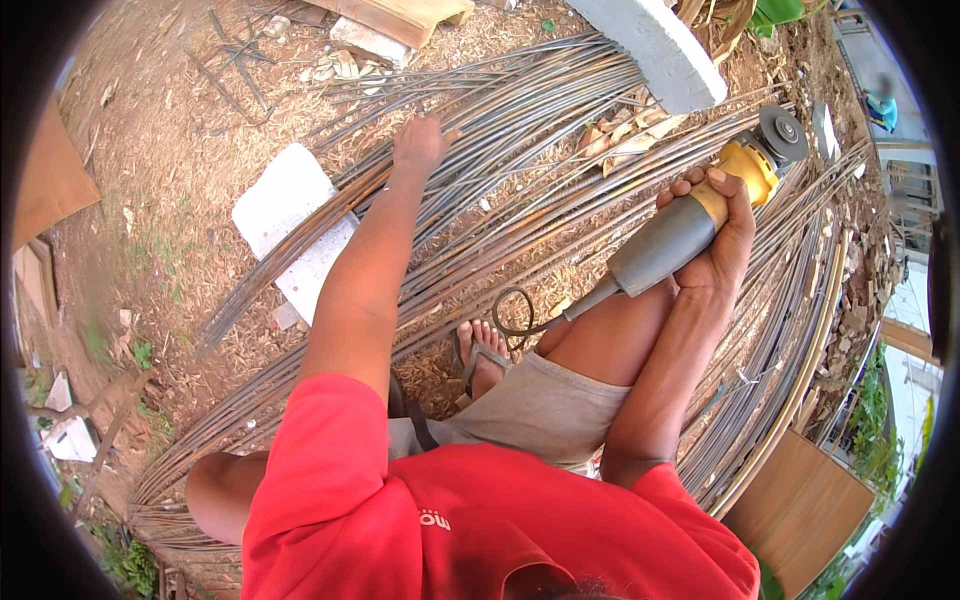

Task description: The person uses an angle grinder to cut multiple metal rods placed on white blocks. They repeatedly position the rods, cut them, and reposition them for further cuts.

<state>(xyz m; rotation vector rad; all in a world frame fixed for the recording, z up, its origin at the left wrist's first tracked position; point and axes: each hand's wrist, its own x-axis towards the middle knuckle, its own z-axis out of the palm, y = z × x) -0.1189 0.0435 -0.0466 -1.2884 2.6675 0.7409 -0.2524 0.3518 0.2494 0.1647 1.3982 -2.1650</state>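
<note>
Bare dirt yard — left hand (418, 145) flat on steel rods (520, 110), right hand's (718, 235) grip wraps an angle grinder (690, 215).

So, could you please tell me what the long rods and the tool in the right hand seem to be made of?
The long rods look like bare steel, dull grey-brown with rusty streaks. The angle grinder in the right hand appears to have a matte grey and yellow plastic body; its disc looks dark and abrasive, with a metal hub.

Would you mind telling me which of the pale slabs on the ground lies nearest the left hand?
The flat white slab on the dirt just left of the left hand, beside the steel rods. The long pale block at the top lies farther off, beyond the rods.
</note>
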